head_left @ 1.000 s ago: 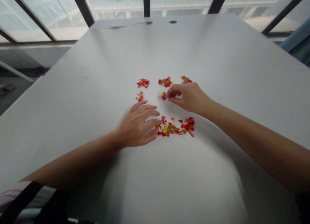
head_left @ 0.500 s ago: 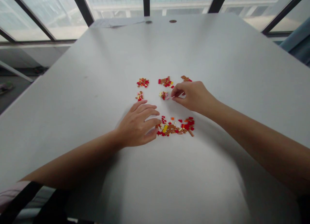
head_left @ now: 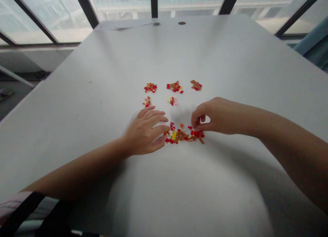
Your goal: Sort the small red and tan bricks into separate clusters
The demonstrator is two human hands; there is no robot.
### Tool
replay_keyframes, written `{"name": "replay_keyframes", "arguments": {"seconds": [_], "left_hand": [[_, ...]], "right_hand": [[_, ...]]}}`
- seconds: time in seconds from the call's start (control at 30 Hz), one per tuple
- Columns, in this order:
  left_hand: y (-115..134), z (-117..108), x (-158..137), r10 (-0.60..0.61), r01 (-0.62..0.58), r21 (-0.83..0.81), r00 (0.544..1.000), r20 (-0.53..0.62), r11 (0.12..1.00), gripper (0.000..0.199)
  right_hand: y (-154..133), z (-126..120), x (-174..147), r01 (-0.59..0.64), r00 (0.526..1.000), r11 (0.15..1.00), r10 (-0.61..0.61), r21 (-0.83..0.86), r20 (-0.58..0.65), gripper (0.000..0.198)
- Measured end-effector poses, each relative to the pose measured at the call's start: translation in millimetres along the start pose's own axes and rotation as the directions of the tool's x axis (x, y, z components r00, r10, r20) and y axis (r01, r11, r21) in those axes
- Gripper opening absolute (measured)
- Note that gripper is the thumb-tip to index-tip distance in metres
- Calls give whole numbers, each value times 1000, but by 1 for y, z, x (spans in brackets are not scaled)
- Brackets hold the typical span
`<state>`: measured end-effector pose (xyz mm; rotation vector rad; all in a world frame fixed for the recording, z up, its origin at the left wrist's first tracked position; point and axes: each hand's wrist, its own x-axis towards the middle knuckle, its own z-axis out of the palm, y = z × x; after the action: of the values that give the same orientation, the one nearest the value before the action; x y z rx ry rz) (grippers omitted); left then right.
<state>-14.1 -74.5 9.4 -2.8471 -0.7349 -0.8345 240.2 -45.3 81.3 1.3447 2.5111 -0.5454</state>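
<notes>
Movement: the right hand is now lower, over the right end of the near heap, instead of beside the pale cluster as half a second earlier; the far-right cluster, then partly covered, now shows whole, while the left hand keeps its place.
Sleeve: a striped sleeve covers the left arm at the lower left corner.
Left hand: it is palm down with fingers spread and lightly bent; thumb and index finger reach the left edge of the near heap, and no piece shows in its grip.
Left clusters: the lower-left cluster lies just beyond the left fingertips, with the far-left cluster behind it, mostly red, brown and orange.
Middle clusters: the pale cluster includes cream, red and pink bits; behind it is the far-middle cluster of brown and red pieces.
Near heap: small pieces spread between the two hands on the white tabletop, with a yellow piece toward the left and red ones gathered on the right.
Far-right cluster: brown and red pieces lie together, well apart from the right hand.
Right hand: thumb and fingers are bent close together at the red pieces; whether they grip one cannot be told.
Cloth: blue cloth hangs at the right edge.
</notes>
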Motion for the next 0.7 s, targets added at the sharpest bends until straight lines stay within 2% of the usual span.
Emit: {"name": "replay_keyframes", "arguments": {"seconds": [0.27, 0.43, 0.7], "left_hand": [[-1, 0, 3, 2, -2, 2, 1000, -3, 1000, 13], [0, 1, 3, 4, -4, 0, 1000, -4, 1000, 13], [-2, 1, 3, 11, -11, 2, 1000, -13, 1000, 12]], "right_hand": [[-9, 4, 4, -51, 998, 997, 52, -49, 20, 19], [-5, 4, 4, -83, 996, 991, 79, -106, -43, 20], [-7, 5, 1, -29, 1000, 999, 28, -22, -7, 21]]}}
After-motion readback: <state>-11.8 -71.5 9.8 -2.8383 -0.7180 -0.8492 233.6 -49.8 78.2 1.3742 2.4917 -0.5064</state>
